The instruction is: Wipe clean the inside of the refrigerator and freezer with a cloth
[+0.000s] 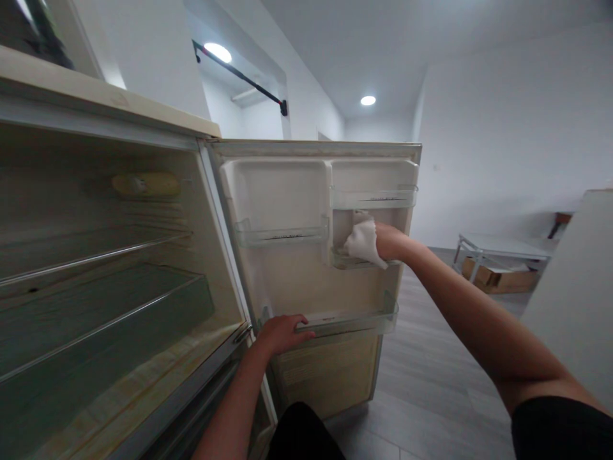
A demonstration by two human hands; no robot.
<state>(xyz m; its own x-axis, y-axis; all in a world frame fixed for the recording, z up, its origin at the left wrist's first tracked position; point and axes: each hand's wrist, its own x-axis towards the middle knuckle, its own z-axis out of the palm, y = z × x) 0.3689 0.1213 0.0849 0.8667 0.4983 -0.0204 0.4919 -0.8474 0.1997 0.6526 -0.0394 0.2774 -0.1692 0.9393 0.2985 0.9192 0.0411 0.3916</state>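
Note:
An open fridge door (287, 268) faces me with several clear plastic door shelves. My right hand (389, 243) is closed on a white cloth (364, 241) and presses it against the inner wall of the door, just above the small middle shelf (345, 260). My left hand (282, 332) grips the rim of the bottom door shelf (354, 319), fingers curled over its left end. An upper right shelf (373, 197) sits above the cloth.
The empty fridge cabinet (105, 281) with glass shelves stands open on my left. Grey wood floor (431, 383) lies beyond the door. A low white table (502, 246) with a cardboard box (493, 278) under it stands at the back right.

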